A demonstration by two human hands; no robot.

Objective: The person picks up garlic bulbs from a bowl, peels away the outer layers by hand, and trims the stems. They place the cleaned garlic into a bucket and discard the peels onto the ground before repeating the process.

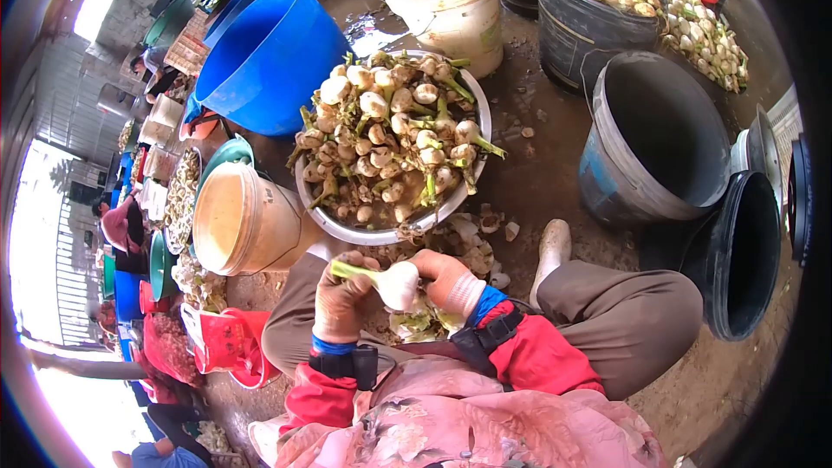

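Observation:
A white bulb (399, 286) with a short green stalk is held between my two gloved hands, above my lap. My left hand (340, 299) is closed round the stalk. On the bulb's right side, my right hand (444, 279) has its fingers bent against it; whether it also holds a tool is hidden. Just beyond my hands stands a wide metal basin (481, 108) heaped with brownish bulbs (373, 104) with cut green stalks. Peeled leaves and skins (425, 321) lie on the ground below my hands.
A cream bucket (230, 218) and a blue tub (269, 56) stand left of the basin. Behind it is a white bucket (446, 13). Dark buckets (654, 139) stand at the right, with a full one (581, 39) further back. Other people (121, 225) are at the far left.

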